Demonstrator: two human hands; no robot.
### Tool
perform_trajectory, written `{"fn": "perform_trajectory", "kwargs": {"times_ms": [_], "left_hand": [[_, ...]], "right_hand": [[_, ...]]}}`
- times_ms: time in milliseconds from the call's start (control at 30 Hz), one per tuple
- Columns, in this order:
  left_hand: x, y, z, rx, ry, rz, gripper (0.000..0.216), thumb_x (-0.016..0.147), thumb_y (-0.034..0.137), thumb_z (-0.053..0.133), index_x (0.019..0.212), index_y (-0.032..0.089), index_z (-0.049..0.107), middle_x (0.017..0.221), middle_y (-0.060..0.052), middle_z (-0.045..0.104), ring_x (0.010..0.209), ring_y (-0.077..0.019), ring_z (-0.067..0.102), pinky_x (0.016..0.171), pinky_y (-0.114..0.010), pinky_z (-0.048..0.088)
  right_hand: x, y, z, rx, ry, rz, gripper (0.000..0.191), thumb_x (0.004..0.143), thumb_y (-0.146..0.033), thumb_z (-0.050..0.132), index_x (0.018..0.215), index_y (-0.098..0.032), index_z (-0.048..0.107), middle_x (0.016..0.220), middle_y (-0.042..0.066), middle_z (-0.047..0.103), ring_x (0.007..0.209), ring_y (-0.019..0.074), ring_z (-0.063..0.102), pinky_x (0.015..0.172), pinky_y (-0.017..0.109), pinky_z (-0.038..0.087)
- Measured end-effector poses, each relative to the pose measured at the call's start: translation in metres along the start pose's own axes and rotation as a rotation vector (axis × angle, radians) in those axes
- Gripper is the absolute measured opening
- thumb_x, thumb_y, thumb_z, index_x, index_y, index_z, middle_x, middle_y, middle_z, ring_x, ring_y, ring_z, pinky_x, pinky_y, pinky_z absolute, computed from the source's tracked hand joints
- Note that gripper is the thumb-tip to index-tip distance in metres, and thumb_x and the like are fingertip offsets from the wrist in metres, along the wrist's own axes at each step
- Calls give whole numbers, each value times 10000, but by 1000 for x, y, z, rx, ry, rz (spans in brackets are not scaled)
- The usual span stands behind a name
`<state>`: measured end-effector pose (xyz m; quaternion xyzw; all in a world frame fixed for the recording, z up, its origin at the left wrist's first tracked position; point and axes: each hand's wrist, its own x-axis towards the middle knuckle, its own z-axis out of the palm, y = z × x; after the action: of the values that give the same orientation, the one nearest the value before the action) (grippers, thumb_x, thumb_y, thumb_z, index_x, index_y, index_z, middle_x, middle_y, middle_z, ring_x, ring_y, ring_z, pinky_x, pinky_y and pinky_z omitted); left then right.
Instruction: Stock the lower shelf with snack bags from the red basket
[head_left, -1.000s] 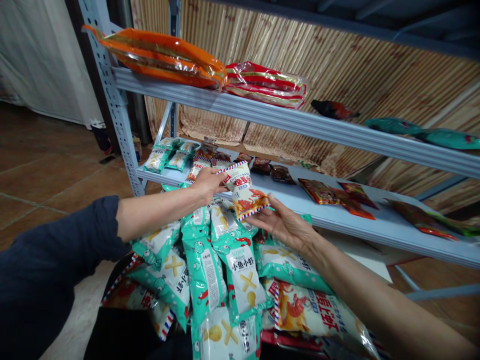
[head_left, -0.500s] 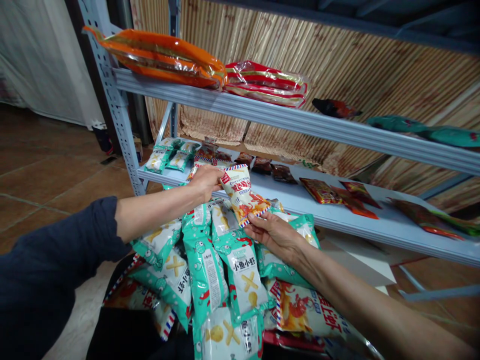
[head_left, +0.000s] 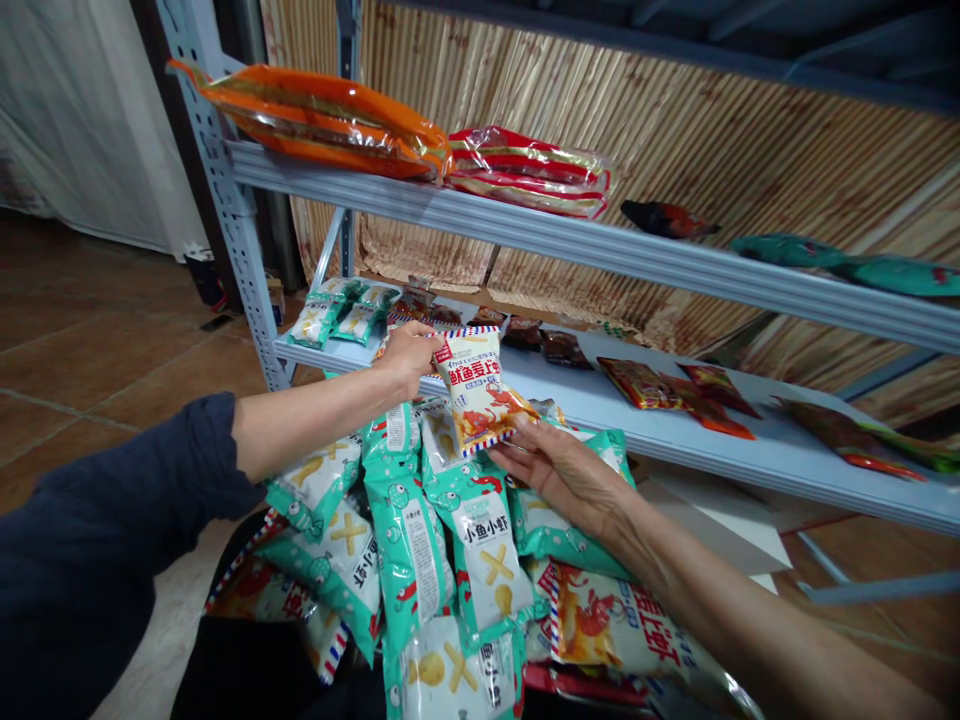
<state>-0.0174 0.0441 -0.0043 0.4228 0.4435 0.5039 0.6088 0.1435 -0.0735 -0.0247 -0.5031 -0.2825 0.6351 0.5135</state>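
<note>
Holding with two hands is the step in hand: a pillow-shaped, white and orange film packet with red lettering and striped end seals (head_left: 476, 390) is at the centre of the frame, its printed face toward the viewer. The person's left hand (head_left: 409, 358) pinches the packet at its upper left corner. The right hand (head_left: 559, 465) grasps the lower right corner, thumb over the film and fingers below; the force of either grip cannot be told.

The packet is tilted slightly. Whether its lower seal touches the heap of teal and white film packets (head_left: 487, 560) below cannot be told. The heap fills the lower centre of the frame. At lower right, beside it, lies a large white and orange film bag with a striped seal (head_left: 600, 620).

Beyond the packet, a grey-blue metal lower shelf (head_left: 600, 408) crosses the frame. It bears small teal and white packets (head_left: 313, 320) at centre left and dark brown packets (head_left: 566, 348) near the centre. An orange film bag (head_left: 322, 115) lies on the shelf above, upper left.

As a judgement, any move of the packet calls for lifting both corners together, or for releasing one corner first while the other hand bears the load.
</note>
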Motion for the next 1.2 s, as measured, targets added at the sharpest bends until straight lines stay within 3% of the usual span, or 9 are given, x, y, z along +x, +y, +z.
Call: {"fn": "perform_trajectory", "kwargs": {"times_ms": [100,267,467,767,900,1033,1200], "left_hand": [[-2,2,0,6,-12,-1,133,720,44,497,715,171,456,620,3,540,614,-119,564,630,-262,466],[-6,3,0,-22,-13,9,125,722,46,494,697,163,460,636,-6,535,583,-116,547,602,-270,464],[-2,-1,-3,-49,-93,48,145,685,39,522,627,164,474,592,0,518,567,-104,526,571,-232,441],[1,-4,-3,-97,-94,18,126,726,59,531,684,173,500,644,-15,559,642,-115,540,643,-261,445],[1,-2,-2,-80,-100,14,125,706,59,541,653,167,507,618,-15,551,603,-108,529,608,-251,433],[1,3,-2,-58,-132,18,129,672,75,563,609,168,501,579,-12,543,547,-97,502,567,-244,419],[3,6,-3,-50,-114,-3,114,676,88,558,616,171,508,600,-25,561,582,-111,530,633,-284,443]], "right_hand": [[2,-7,-2,19,67,-19,167,732,-300,642,858,-193,619,888,32,676,778,137,631,755,300,529],[7,-9,-5,-77,110,-13,85,707,-202,668,748,-159,607,793,29,669,647,101,617,620,219,546],[7,-2,-8,-103,135,-38,146,673,-153,690,602,-157,562,664,-6,626,579,77,591,574,183,541],[12,3,-13,-69,110,-77,155,690,-131,655,582,-168,549,761,0,627,703,93,595,712,219,542],[12,4,-12,-67,101,-89,169,692,-140,655,579,-164,532,815,14,630,778,106,597,767,227,528],[11,4,-11,-53,138,-81,170,687,-106,648,569,-167,543,745,-6,609,732,92,587,759,227,532],[13,6,-14,-70,108,-96,159,689,-115,648,575,-168,550,708,-13,597,731,91,591,788,231,519]]}}
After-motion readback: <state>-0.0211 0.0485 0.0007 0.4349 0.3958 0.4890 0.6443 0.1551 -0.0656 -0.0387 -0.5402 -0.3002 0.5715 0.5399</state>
